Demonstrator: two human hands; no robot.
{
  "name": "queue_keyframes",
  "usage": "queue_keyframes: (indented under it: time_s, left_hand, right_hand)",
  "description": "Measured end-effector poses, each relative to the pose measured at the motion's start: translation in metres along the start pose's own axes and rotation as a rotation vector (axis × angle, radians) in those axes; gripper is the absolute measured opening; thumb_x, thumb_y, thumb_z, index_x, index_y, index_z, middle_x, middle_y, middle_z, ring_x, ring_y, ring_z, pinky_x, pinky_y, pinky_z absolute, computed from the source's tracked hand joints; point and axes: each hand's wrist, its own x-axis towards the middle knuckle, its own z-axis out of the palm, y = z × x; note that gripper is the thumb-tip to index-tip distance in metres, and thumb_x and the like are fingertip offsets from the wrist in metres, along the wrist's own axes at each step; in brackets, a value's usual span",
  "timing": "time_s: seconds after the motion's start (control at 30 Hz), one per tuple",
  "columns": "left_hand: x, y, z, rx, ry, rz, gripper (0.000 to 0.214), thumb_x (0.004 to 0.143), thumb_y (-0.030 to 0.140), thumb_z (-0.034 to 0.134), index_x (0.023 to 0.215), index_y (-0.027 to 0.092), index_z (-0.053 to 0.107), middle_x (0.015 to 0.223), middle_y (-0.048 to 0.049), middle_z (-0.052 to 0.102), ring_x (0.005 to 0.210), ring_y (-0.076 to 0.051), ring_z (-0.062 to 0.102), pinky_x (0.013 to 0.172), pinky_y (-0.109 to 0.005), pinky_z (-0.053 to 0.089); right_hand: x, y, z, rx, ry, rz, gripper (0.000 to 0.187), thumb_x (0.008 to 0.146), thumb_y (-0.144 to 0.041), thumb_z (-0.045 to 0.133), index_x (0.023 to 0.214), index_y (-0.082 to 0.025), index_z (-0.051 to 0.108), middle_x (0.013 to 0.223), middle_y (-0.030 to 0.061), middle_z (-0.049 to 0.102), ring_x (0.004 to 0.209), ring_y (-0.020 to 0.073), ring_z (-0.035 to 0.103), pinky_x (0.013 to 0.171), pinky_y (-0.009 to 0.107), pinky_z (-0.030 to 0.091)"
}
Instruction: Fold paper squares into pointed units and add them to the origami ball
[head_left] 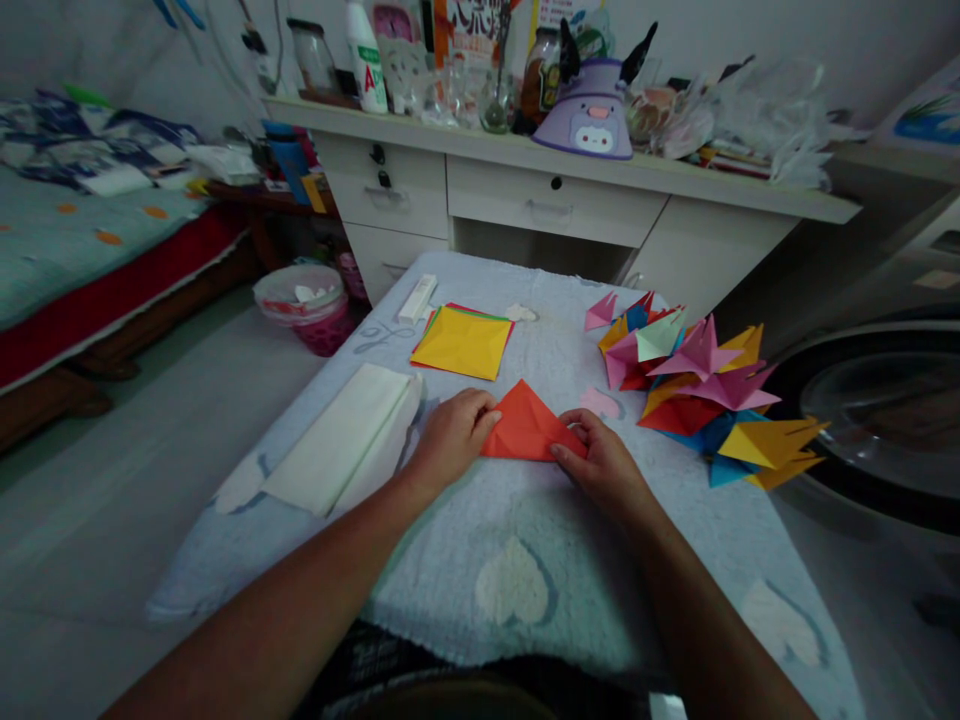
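Observation:
An orange-red sheet of origami paper (525,425), folded into a triangle with its peak pointing away from me, is between my hands over the cloth. My left hand (459,428) pinches its left corner. At the right corner, my right hand (598,450) grips the paper between thumb and fingers. Just beyond lies a stack of square paper (463,341), yellow on top with red and green edges showing. To the right sits a pile of folded paper pieces (701,385) with pointed tips, in pink, yellow, red, blue and pale green.
A patterned light-blue cloth (517,560) covers the table. On its left lie a pale folded packet (341,435) and a small white box (418,298). A white desk (495,150) with crowded top stands behind, a pink bin (319,310) at left, a round appliance door (885,420) at right.

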Motion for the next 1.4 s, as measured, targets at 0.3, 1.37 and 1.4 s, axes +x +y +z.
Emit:
queue_keyframes:
  time_s: [0.3, 1.37, 1.4]
  left_hand:
    - [0.002, -0.003, 0.016, 0.398, -0.120, -0.040, 0.015, 0.096, 0.025, 0.046, 0.094, 0.020, 0.059, 0.098, -0.0034, 0.063, 0.086, -0.017, 0.061, 0.068, -0.028, 0.041]
    - [-0.062, 0.018, 0.001, 0.692, -0.196, 0.244, 0.031, 0.093, 0.035, 0.058, 0.120, 0.022, 0.058, 0.110, -0.0060, 0.061, 0.102, -0.025, 0.052, 0.086, -0.040, 0.041]
    - [-0.064, 0.017, -0.001, 0.700, -0.197, 0.233, 0.032, 0.092, 0.038, 0.059, 0.120, 0.022, 0.058, 0.111, -0.0059, 0.061, 0.102, -0.026, 0.052, 0.086, -0.040, 0.041]
  right_hand:
    - [-0.003, 0.003, 0.010, -0.672, 0.299, -0.097, 0.026, 0.078, -0.023, 0.064, 0.103, -0.018, 0.065, 0.097, 0.0100, 0.062, 0.089, 0.0252, 0.054, 0.075, 0.036, 0.039]
    - [-0.015, -0.012, 0.032, -0.762, -0.076, -0.453, 0.032, 0.088, -0.020, 0.063, 0.120, -0.026, 0.068, 0.100, 0.0083, 0.060, 0.092, 0.0222, 0.052, 0.079, 0.036, 0.038]
    - [-0.015, -0.012, 0.031, -0.760, -0.078, -0.450, 0.032, 0.088, -0.020, 0.063, 0.119, -0.026, 0.068, 0.100, 0.0084, 0.060, 0.092, 0.0222, 0.052, 0.079, 0.036, 0.038]
